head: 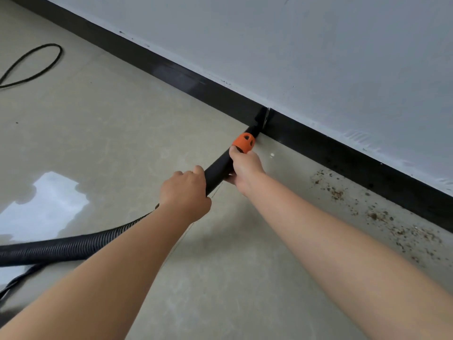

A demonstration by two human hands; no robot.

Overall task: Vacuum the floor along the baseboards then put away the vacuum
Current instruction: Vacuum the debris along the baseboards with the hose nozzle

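both hands, left + right, clamped on vac tube; nozzle at baseboard. crumbs to right remain; est. vacuuming partway, put-away not started.

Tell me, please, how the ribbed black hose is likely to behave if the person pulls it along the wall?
The ribbed hose probably flexes and trails, since it already curves across the floor. The smooth tube gripped by both hands looks rigid, so it should steer directly.
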